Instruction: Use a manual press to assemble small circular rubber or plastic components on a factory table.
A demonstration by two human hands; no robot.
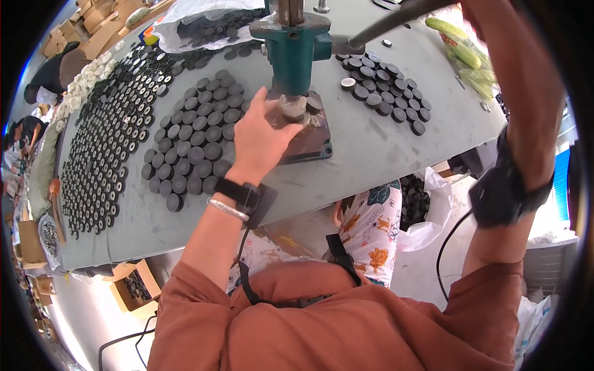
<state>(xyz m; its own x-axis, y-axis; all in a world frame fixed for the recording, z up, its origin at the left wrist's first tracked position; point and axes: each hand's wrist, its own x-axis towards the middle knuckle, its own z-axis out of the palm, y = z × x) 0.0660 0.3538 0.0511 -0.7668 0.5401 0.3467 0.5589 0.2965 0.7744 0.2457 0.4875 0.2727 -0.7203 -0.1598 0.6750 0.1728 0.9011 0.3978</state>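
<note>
On the far left of the grey surface (371,154) I see long rows of small black ring-shaped parts (102,161). Just right of them lie larger dark grey discs (198,139) in tidy rows. My left hand (263,139) reaches over these discs to the base of the green hand press (294,52). Its fingers (281,111) are narrow, closed around a round disc part (294,108) that sits directly under the press ram. Right of the press there is a smaller group of finished dark discs (387,93). My right arm goes up toward the metal press lever (387,21), but the right hand is outside the view, so I cannot tell its grip.
</note>
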